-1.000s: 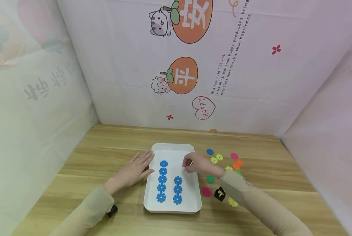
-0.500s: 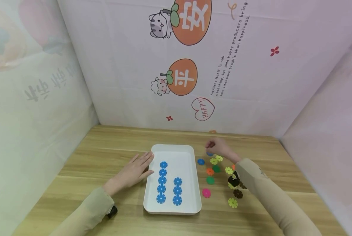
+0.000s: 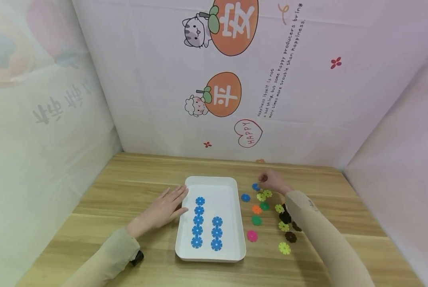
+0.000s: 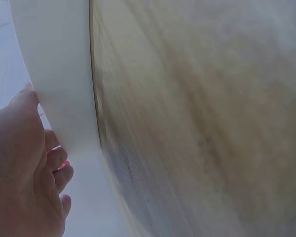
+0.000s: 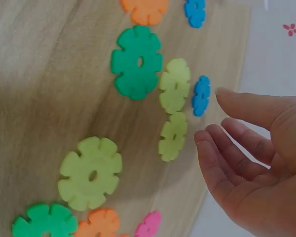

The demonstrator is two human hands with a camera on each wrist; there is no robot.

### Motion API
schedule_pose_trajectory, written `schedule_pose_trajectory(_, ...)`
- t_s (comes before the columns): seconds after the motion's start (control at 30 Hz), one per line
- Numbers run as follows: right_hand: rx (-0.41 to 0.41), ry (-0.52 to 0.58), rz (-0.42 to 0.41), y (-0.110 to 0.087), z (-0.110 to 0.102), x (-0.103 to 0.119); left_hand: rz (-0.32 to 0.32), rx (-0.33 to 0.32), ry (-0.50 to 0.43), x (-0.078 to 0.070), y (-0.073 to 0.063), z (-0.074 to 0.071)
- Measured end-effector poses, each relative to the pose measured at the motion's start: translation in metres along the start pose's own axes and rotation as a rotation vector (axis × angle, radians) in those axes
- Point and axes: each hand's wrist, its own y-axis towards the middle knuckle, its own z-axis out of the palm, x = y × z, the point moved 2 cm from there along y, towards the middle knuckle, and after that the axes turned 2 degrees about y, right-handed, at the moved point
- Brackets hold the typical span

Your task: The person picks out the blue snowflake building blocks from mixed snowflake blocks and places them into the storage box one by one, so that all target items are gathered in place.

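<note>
My left hand [image 3: 165, 207] rests its outstretched fingers on the left rim of a white tray [image 3: 241, 243]. In the left wrist view, the left hand [image 4: 19, 168] touches the tray's side wall [image 4: 59, 64]. Blue snowflake-shaped plastic discs stand in two columns in the tray, a longer left column [image 3: 198, 219] and a shorter right column [image 3: 216, 232]. My right hand [image 3: 272, 181] hovers beyond the tray's right side, beside a loose blue disc [image 3: 255, 186]. In the right wrist view, thumb and fingers are apart near that blue disc [image 5: 201, 96], holding nothing.
Right of the tray lie loose discs: another blue disc [image 3: 245, 197], yellow discs [image 3: 264, 195], an orange disc [image 3: 256, 209], green discs [image 3: 256, 220], a pink disc [image 3: 252, 236] and a brown disc [image 3: 290, 237]. Printed cloth walls [image 3: 156, 99] surround the wooden table [image 3: 142, 175].
My right hand has left the tray's right side and moved right and away to the loose discs. It has since shifted slightly right, uncovering the blue disc. My left hand stays put.
</note>
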Motion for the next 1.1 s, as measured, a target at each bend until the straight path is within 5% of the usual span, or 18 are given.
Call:
schedule_pose_trajectory(0.23, 0.023, 0.006, 0.098, 0.007, 0.008, -0.007, 0.003, 0.002, 0.002, 0.001, 0.001, 0.000)
schedule_pose_trajectory(0.77, 0.046, 0.007, 0.127, 0.010, 0.011, -0.003, -0.002, 0.022, 0.000, 0.002, 0.001, 0.001)
schedule_pose_trajectory(1.1, 0.030, 0.021, 0.044, 0.006, 0.009, 0.001, -0.002, 0.011, -0.005, 0.002, 0.002, 0.000)
